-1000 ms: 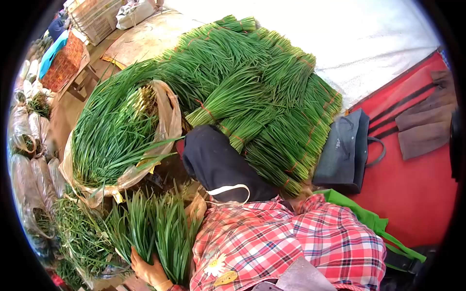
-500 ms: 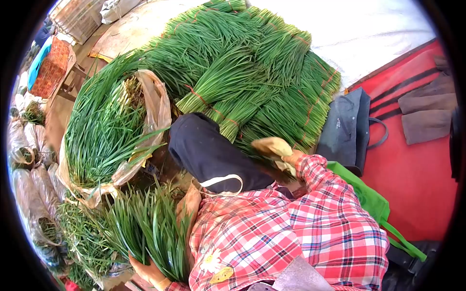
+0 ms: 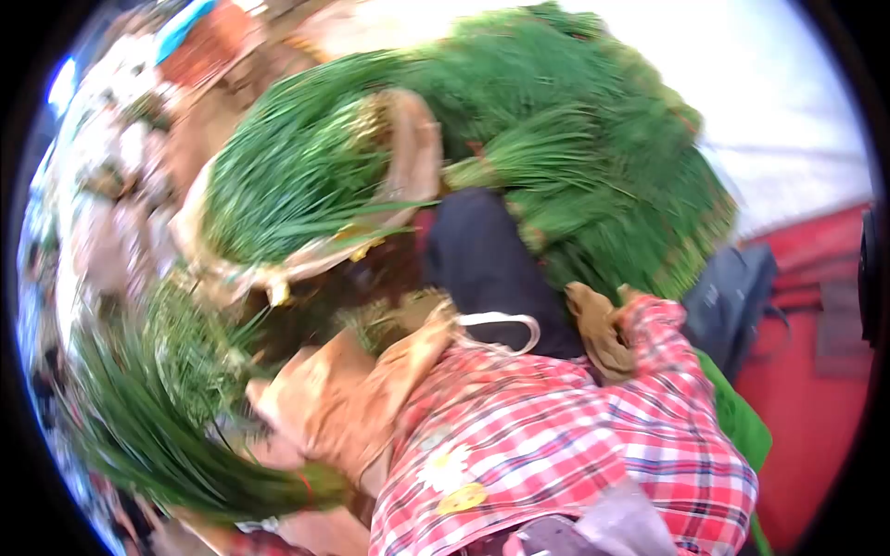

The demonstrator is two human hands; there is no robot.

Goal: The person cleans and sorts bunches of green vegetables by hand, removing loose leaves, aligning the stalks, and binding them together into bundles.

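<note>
Head view: the long, green, leafy bunch with a thin red band point(image 3: 185, 445) is at the lower left, and the left hand point(image 3: 324, 531) seems to be by its tied end — too blurry to tell its grip. The right hand point(image 3: 634, 296) pinches a floppy, brown, cloth-like piece point(image 3: 604, 341) beside the dark trouser leg point(image 3: 482, 269). The bunch looks light, bendy and easy to bruise — best held at the band.

Near the right fingers point(image 3: 632, 295), the cloth point(image 3: 604, 335) is tan; the sleeve point(image 3: 658, 326) behind them is red-and-white plaid with dark lines. Beyond them, green leaves point(image 3: 556, 148) show red bands point(image 3: 478, 149).
</note>
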